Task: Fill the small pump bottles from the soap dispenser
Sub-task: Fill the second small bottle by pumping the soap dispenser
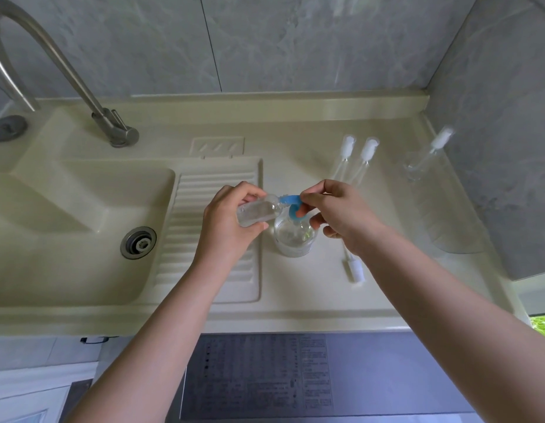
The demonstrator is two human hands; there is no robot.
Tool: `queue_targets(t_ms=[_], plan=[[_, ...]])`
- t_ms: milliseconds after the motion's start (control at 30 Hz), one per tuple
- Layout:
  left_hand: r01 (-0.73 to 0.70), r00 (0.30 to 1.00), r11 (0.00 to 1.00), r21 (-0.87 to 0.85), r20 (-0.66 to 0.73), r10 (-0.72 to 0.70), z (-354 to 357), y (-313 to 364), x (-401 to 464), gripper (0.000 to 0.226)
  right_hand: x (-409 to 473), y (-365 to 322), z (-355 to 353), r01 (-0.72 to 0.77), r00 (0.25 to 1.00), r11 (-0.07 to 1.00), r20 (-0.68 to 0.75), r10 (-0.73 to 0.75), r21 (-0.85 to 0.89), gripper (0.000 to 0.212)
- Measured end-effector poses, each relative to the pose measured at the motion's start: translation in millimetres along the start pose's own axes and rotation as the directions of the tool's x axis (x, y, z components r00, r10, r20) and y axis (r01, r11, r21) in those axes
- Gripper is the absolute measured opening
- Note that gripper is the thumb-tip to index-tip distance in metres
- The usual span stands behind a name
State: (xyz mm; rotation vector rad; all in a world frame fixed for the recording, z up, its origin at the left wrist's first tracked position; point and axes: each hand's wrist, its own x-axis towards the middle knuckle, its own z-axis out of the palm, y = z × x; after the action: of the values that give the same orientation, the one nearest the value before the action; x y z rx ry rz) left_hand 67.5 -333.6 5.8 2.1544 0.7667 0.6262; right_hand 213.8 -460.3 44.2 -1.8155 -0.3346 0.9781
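My left hand (231,218) grips a small clear bottle (259,212) tilted on its side, its open neck against the blue pump nozzle. A clear soap dispenser (294,236) with a blue pump head (292,206) stands on the counter between my hands. My right hand (341,215) pinches the blue pump head from the right. Two white pump tops (356,157) with tubes lie behind my right hand. Another pump top (355,268) lies on the counter under my right wrist. At the far right stands a small clear bottle (417,169) with a pump in it.
A cream sink (82,209) with a drain and a ribbed draining board (210,190) lies to the left. A steel tap (82,83) arches over it. A grey tiled wall (494,117) closes the right side and the back. A printed label panel (259,377) sits below the counter edge.
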Motion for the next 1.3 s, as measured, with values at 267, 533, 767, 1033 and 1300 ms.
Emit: queue_targets(t_ms=[267, 533, 767, 1033, 1300], plan=[[0.004, 1.000, 1.000, -0.010, -0.013, -0.004, -1.2, 0.3, -0.6, 0.046, 1.9, -4.0, -3.1, -0.030, 0.999, 0.999, 0.020, 0.030, 0.014, 0.003], [0.005, 1.000, 1.000, -0.007, -0.009, -0.005, -1.0, 1.9, -0.1, 0.047, 2.4, -4.8, -3.3, -0.062, 0.998, 0.998, 0.033, 0.061, 0.017, 0.003], [-0.008, 1.000, 1.000, 0.018, -0.015, 0.008, 1.0, 1.7, 0.7, 0.046, 3.2, -2.5, -0.9, -0.024, 1.000, 1.000, 0.017, 0.024, -0.019, 0.003], [-0.014, 1.000, 1.000, 0.016, -0.018, 0.014, 0.4, 0.7, 0.6, 0.047, 2.1, -2.2, -4.0, -0.016, 1.000, 1.000, 0.013, 0.016, -0.003, 0.003], [-0.020, 1.000, 1.000, 0.010, -0.023, 0.021, 1.1, -1.4, 0.0, 0.047, 2.9, -8.6, -2.8, -0.060, 0.998, 0.998, 0.015, 0.060, -0.012, 0.005]])
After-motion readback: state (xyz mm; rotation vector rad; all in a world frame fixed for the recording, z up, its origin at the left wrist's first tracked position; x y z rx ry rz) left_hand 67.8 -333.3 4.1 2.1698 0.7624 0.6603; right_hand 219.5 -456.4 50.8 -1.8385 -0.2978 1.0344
